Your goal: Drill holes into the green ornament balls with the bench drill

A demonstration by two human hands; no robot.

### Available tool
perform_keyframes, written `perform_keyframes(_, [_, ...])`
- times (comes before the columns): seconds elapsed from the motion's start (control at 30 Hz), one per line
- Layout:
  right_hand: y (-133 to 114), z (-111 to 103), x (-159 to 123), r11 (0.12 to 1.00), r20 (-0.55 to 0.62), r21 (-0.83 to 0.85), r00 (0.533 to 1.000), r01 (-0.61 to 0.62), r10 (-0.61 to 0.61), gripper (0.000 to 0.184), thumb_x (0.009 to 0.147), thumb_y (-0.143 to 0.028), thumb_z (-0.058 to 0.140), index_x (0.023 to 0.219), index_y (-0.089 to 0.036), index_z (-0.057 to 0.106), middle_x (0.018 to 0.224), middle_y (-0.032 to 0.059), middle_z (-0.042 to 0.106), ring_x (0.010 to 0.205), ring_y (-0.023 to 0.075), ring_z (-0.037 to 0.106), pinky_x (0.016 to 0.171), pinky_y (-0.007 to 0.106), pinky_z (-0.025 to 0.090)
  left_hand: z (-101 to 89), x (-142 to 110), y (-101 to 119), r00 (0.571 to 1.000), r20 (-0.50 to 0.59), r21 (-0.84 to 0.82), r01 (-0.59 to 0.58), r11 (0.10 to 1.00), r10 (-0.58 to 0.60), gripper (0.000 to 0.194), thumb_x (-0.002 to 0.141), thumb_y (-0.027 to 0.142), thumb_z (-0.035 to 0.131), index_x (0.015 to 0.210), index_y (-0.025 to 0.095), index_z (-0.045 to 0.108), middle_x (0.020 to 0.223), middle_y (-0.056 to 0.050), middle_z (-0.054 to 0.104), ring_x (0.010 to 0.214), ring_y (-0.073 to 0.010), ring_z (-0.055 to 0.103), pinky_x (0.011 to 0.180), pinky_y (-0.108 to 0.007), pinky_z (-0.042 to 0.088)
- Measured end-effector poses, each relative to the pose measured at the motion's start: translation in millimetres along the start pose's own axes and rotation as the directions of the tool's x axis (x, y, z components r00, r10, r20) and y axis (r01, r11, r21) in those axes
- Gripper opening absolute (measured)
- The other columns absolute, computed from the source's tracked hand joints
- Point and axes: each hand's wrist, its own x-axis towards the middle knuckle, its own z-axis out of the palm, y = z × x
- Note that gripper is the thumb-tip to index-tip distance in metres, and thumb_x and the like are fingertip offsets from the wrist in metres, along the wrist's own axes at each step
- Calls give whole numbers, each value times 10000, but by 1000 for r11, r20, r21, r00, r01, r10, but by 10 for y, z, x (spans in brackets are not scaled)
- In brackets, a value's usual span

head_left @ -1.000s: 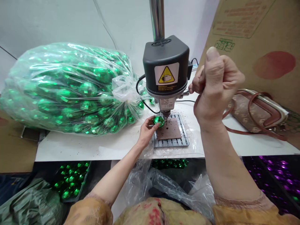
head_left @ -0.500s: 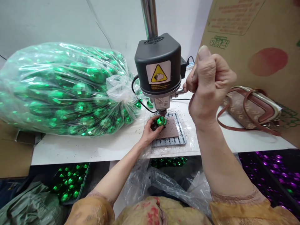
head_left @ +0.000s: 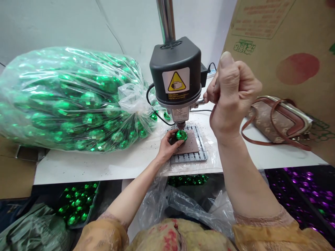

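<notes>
Between the thumb and fingers of my left hand (head_left: pixel 169 144) is a shiny green faceted ball (head_left: pixel 181 135). It sits under the chuck of a black bench drill press (head_left: pixel 176 73), over a brown board (head_left: pixel 192 141) on the slotted metal base (head_left: pixel 202 153). Whether the drill bit touches the ball is hard to make out. My right hand (head_left: pixel 232 90) is raised at the machine's right side, its fingers closed around the feed handle (head_left: pixel 201 102), most of which the hand hides. A yellow warning sticker (head_left: pixel 176 82) faces me on the drill housing.
A large clear bag of green balls (head_left: pixel 78 104) lies left on the white table (head_left: pixel 104 165). At right are a brown-strapped handbag (head_left: pixel 280 122) and a tall cardboard box (head_left: pixel 277 42). Below the edge are green balls (head_left: pixel 78 202), purple balls (head_left: pixel 303 188) and plastic sheeting (head_left: pixel 188 202).
The green ball has tilted slightly and shifted a little to the right in my left hand. My right hand keeps its grip on the handle, nearly unmoved.
</notes>
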Motion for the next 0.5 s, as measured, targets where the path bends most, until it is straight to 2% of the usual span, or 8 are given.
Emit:
perform_keyframes(0.2, [-1, 6, 1, 1000, -8, -3, 1000, -2, 2, 551, 857, -594, 625, 596, -215, 321, 494, -70, 308, 436, 44, 320, 456, 252, 287, 16, -23, -12, 1000, 23, -25, 21, 999, -20, 569, 755, 469, 871, 1198, 193, 644, 1144, -91, 727, 1084, -251, 677, 986, -404, 527])
perform_keyframes(0.37, [-22, 2, -12, 1000, 3, -1, 1000, -1, 1, 526, 880, -562, 612, 605, -217, 326, 504, -67, 313, 442, 44, 322, 457, 251, 289, 67, -83, 29, 999, 36, -23, -35, 999, 36, 591, 733, 473, 894, 1191, 199, 640, 1130, -88, 732, 1077, -253, 695, 982, -403, 546])
perform_keyframes(0.5, [-6, -13, -6, 999, 15, -36, 1000, -7, 7, 525, 893, -569, 588, 612, -218, 317, 505, -68, 320, 448, 39, 314, 457, 249, 286, 87, -95, 40, 995, 69, -62, -66, 996, 70, 590, 753, 472, 883, 1206, 195, 625, 1248, -118, 708, 1184, -269, 675, 1055, -423, 523])
